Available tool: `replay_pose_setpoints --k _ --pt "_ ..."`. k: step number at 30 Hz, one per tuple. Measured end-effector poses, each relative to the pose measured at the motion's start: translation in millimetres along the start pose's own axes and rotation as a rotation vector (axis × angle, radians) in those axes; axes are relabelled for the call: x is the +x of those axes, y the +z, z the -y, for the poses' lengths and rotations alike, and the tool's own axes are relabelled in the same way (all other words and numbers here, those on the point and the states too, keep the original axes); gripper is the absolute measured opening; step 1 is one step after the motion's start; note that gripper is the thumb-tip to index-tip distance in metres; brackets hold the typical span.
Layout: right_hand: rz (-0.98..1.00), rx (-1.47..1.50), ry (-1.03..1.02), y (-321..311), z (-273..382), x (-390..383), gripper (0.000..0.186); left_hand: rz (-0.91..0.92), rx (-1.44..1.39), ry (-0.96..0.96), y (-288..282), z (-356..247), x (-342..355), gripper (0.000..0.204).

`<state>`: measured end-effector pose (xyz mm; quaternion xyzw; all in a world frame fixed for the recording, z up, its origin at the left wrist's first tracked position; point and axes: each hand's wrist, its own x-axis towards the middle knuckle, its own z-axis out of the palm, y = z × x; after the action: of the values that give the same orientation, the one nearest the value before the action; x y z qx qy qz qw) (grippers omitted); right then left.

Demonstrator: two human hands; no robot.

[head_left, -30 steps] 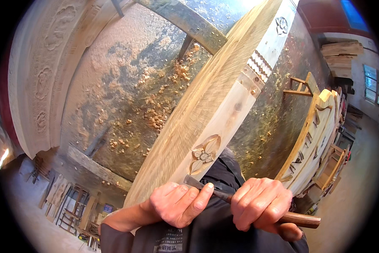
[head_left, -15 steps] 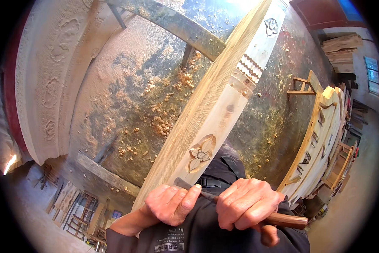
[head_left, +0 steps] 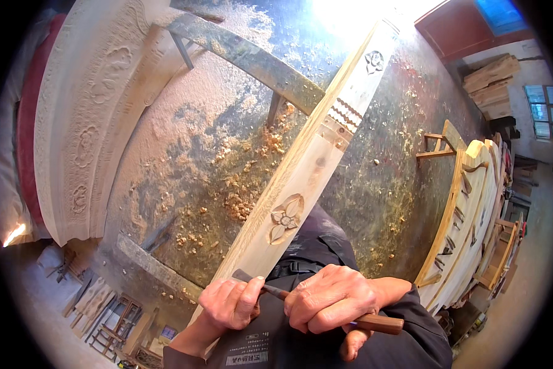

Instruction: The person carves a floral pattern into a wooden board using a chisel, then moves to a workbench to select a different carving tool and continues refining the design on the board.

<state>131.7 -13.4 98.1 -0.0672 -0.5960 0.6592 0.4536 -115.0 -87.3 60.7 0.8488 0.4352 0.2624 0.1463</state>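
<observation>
A chisel [head_left: 275,291] with a dark metal shank and brown wooden handle is held across my front, its blade end to the left. My right hand [head_left: 330,299] is wrapped round it near the handle, whose end sticks out to the right. Near the blade, my left hand [head_left: 231,304] is closed, thumb against the metal. The flat tip lies over the near end of a long pale wooden beam [head_left: 316,161]; whether it touches the wood I cannot tell. Just beyond is a carved four-petal flower [head_left: 285,219], with wavy grooves [head_left: 345,115] and a second carved motif [head_left: 374,62] farther along.
The beam rests on trestles [head_left: 252,61]. Wood shavings [head_left: 239,200] litter the floor. Large carved panels [head_left: 79,129] lean at the left. At the right, a long bench [head_left: 454,230] holds several carving tools, with a wooden stool [head_left: 443,140] behind it.
Both hands and the chisel have shifted left in view. The beam appears farther left, with its side face narrower. My grip on the chisel looks the same.
</observation>
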Motion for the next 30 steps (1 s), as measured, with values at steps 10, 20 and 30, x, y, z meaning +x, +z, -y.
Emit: replay_pose_setpoints --k 10,20,30 --pt "0.008 -0.114 -0.055 9.8 0.6 3.0 0.065 -0.059 0.128 -0.078 -9.1 -6.0 -30.3 0.027" --pt "-0.033 -0.303 -0.152 18.7 14.2 5.8 0.041 -0.129 0.177 -0.139 -16.3 -10.5 -42.6 0.017" --pt "-0.252 -0.014 -0.546 45.2 8.7 25.0 0.019 -0.156 0.204 -0.128 -14.8 -10.9 -40.7 0.013"
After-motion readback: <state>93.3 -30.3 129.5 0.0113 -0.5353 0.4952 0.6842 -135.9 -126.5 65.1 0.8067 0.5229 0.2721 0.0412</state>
